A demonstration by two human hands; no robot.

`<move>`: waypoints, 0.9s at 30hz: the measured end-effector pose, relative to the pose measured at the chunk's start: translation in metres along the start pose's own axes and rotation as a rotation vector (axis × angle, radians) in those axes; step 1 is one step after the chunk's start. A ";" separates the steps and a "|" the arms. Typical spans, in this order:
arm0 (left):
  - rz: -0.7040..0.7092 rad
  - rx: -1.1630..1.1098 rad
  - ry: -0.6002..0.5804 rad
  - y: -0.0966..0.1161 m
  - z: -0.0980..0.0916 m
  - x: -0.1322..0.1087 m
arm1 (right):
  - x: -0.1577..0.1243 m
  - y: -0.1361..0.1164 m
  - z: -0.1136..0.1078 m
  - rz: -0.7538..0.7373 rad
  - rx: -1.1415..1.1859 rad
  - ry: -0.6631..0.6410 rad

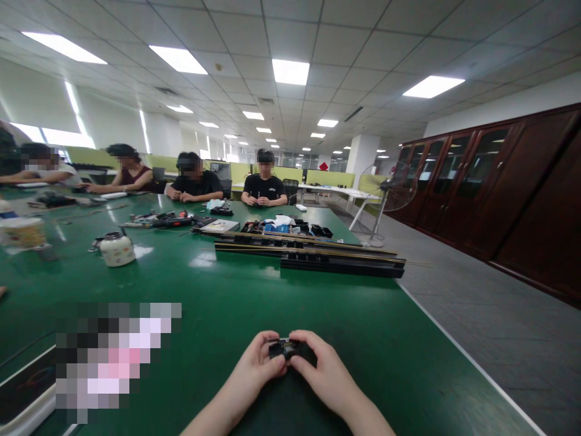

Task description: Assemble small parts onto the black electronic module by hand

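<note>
A small black part (288,348) with a pale bit along its top edge sits between my two hands, just over the green tabletop. Its exact kind is too small to make out. My left hand (262,358) grips its left end, thumb on the near side and fingers behind. On the other end my right hand (318,357) is closed in the same way, covering much of that side. The two thumbs almost meet in front of the part.
Long black rails (340,261) with thin brass-coloured rods lie across the green table (218,315) ahead. Behind them are blue and black small parts (279,227). A white pot (117,249) stands left. Several people sit along the far side. A fan (384,191) stands beyond the right edge.
</note>
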State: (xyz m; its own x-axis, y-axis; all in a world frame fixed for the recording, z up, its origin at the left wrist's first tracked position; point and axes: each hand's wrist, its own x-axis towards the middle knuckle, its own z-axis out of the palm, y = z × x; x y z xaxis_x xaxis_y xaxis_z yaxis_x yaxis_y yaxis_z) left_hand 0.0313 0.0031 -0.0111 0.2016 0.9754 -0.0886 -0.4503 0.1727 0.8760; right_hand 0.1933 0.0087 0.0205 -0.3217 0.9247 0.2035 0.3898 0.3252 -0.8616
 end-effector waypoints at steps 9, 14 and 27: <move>-0.023 0.013 0.049 0.003 0.000 0.000 | 0.004 0.012 0.005 0.083 0.243 -0.027; -0.016 0.039 0.050 0.008 0.003 -0.003 | 0.006 0.010 0.006 0.089 0.354 0.015; -0.026 -0.011 0.040 0.006 -0.001 -0.001 | 0.007 0.006 0.009 0.090 0.480 0.101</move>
State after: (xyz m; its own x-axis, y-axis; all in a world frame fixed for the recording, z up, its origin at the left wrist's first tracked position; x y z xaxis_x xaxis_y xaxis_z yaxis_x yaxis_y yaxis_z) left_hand 0.0279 0.0027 -0.0062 0.1781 0.9753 -0.1306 -0.4552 0.1994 0.8678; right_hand 0.1858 0.0155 0.0124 -0.2109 0.9672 0.1417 -0.0361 0.1371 -0.9899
